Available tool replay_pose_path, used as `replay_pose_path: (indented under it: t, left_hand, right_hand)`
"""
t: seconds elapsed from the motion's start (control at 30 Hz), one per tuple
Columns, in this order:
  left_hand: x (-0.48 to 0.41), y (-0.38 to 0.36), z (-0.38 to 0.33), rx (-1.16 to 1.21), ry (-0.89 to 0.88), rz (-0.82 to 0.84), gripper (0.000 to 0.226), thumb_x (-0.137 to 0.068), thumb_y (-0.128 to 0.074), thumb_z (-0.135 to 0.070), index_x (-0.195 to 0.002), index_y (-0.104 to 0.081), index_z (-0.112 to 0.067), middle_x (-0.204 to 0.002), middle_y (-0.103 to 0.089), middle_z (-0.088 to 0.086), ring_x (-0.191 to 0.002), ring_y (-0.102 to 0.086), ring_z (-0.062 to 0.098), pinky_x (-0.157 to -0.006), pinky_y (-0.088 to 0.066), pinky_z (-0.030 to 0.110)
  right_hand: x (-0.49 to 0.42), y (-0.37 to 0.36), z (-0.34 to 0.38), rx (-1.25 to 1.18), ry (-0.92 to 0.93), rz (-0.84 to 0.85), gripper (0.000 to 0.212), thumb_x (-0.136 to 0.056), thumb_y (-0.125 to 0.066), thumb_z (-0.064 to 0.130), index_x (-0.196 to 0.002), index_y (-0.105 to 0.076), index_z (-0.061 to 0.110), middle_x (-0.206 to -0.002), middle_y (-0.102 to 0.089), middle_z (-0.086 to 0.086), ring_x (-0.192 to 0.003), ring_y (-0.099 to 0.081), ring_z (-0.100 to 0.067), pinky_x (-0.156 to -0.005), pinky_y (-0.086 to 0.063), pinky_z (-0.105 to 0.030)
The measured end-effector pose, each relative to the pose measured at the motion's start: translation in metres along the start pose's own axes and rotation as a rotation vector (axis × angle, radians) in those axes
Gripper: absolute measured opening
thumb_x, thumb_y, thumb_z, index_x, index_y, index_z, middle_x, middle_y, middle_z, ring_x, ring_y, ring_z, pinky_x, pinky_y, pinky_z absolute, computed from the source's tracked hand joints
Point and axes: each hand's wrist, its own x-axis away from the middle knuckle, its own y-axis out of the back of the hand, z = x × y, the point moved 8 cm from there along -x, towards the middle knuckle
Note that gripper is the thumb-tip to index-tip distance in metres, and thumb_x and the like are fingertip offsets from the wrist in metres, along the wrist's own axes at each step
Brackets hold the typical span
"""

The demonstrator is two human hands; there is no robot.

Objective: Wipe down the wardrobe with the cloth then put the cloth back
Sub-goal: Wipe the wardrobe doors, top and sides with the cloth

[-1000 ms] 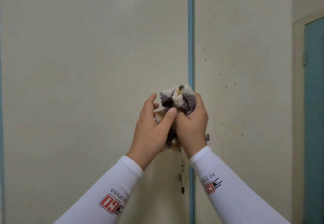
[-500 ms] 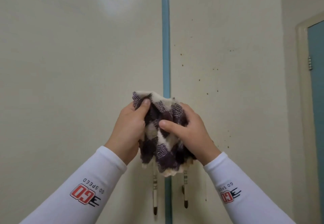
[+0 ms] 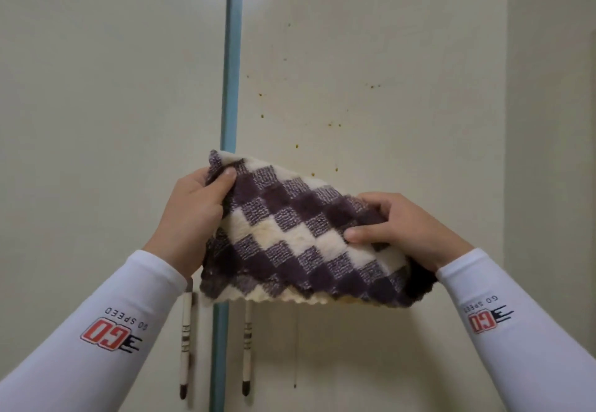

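Observation:
A purple and cream checked cloth is stretched out between both hands in front of the cream wardrobe. My left hand pinches the cloth's upper left corner. My right hand grips its right side, thumb on top. Small brown specks dot the wardrobe's right door above the cloth. A thin dried drip runs down the door below the cloth.
A blue vertical strip separates the two wardrobe doors. Two slim handles hang on either side of it below the cloth. A plain wall stands to the right of the wardrobe.
The cloth was bunched in a ball between both hands and is now spread open. My hands have moved apart, and the view has shifted so the blue strip sits further left.

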Motion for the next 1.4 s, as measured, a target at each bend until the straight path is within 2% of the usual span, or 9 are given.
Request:
replay_pose_path:
  t: [0.13, 0.23, 0.43, 0.73, 0.87, 1.0, 1.13, 1.27, 1.4]
  left_hand:
    - [0.005, 0.001, -0.008, -0.030, -0.037, -0.012, 0.023, -0.094, -0.048, -0.012, -0.081, -0.066, -0.016, -0.064, -0.071, -0.007, -0.060, -0.065, 0.005, -0.054, -0.050, 0.015]
    - [0.007, 0.006, 0.000, -0.059, -0.011, -0.002, 0.022, -0.093, -0.050, -0.010, -0.080, -0.067, -0.016, -0.063, -0.070, -0.007, -0.058, -0.064, 0.005, -0.055, -0.050, 0.016]
    - [0.007, 0.013, 0.023, -0.134, 0.113, 0.084, 0.018, -0.091, -0.053, -0.010, -0.085, -0.069, -0.012, -0.074, -0.072, 0.003, -0.070, -0.065, 0.017, -0.071, -0.050, 0.029]
    - [-0.006, 0.018, 0.021, -0.403, -0.052, 0.011, 0.021, -0.085, -0.063, -0.011, -0.080, -0.071, -0.030, -0.079, -0.073, -0.006, -0.084, -0.066, 0.017, -0.082, -0.052, 0.036]
    - [-0.021, 0.019, 0.018, -0.629, -0.123, -0.042, 0.007, -0.082, -0.068, -0.019, -0.081, -0.074, -0.023, -0.079, -0.072, 0.002, -0.085, -0.065, 0.024, -0.083, -0.051, 0.045]
    - [-0.029, 0.017, 0.006, -0.789, -0.231, -0.105, 0.007, -0.082, -0.068, -0.019, -0.082, -0.073, -0.013, -0.073, -0.067, 0.003, -0.076, -0.060, 0.024, -0.068, -0.043, 0.030]
    - [-0.029, 0.011, -0.001, -0.914, -0.387, -0.152, 0.014, -0.082, -0.065, -0.012, -0.087, -0.052, -0.016, -0.078, -0.059, 0.003, -0.071, -0.053, 0.025, -0.065, -0.039, 0.031]
    - [-0.020, -0.009, -0.004, -1.142, -0.689, -0.140, 0.019, -0.080, -0.057, 0.003, -0.078, -0.042, -0.010, -0.066, -0.049, 0.008, -0.051, -0.041, 0.026, -0.046, -0.022, 0.026]
    - [-0.007, -0.024, 0.010, -1.473, -0.877, -0.064, 0.019, -0.060, -0.058, 0.010, -0.072, -0.056, -0.004, -0.063, -0.046, 0.012, -0.049, -0.025, 0.017, -0.044, -0.014, 0.019]
  right_hand:
    - [0.011, 0.019, 0.000, 0.057, -0.025, 0.086, 0.046, -0.059, -0.077, 0.033, -0.091, -0.061, 0.003, -0.080, -0.064, -0.009, -0.074, -0.061, -0.019, -0.068, -0.048, -0.029]
    - [0.017, 0.032, -0.005, 0.110, -0.047, 0.053, 0.045, -0.072, -0.058, 0.052, -0.098, -0.065, 0.017, -0.099, -0.067, -0.005, -0.093, -0.061, -0.017, -0.088, -0.042, -0.040]
    - [0.026, 0.046, -0.008, 0.083, -0.072, -0.102, 0.040, -0.086, -0.046, -0.013, -0.092, -0.071, 0.018, -0.093, -0.073, -0.003, -0.086, -0.066, -0.015, -0.071, -0.052, -0.015]
    - [0.030, 0.056, 0.017, 0.770, 0.070, -0.360, 0.025, -0.070, -0.074, 0.009, -0.067, -0.057, 0.027, -0.074, -0.056, 0.011, -0.072, -0.050, -0.017, -0.063, -0.031, -0.029]
    - [0.014, 0.065, -0.005, 0.622, -0.038, -0.323, 0.023, -0.071, -0.074, 0.006, -0.070, -0.054, 0.017, -0.066, -0.057, 0.005, -0.063, -0.049, -0.013, -0.055, -0.035, -0.023]
    - [0.005, 0.066, -0.023, 0.238, -0.109, -0.126, 0.033, -0.069, -0.081, 0.012, -0.085, -0.053, 0.016, -0.071, -0.057, -0.013, -0.062, -0.051, -0.016, -0.058, -0.040, -0.024]
    - [-0.002, 0.076, -0.020, 0.127, -0.028, -0.152, 0.024, -0.078, -0.071, 0.007, -0.080, -0.048, 0.015, -0.072, -0.049, -0.007, -0.068, -0.048, -0.019, -0.064, -0.042, -0.024]
    - [-0.004, 0.079, 0.004, 0.761, 0.287, -0.392, 0.023, -0.078, -0.061, 0.000, -0.068, -0.053, 0.019, -0.070, -0.053, 0.005, -0.058, -0.048, -0.017, -0.059, -0.038, -0.026]
    - [0.000, 0.049, -0.004, 1.235, 0.516, -0.451, 0.023, -0.076, -0.049, 0.010, -0.076, -0.072, 0.015, -0.085, -0.061, -0.011, -0.050, -0.054, -0.028, -0.043, -0.036, -0.024]
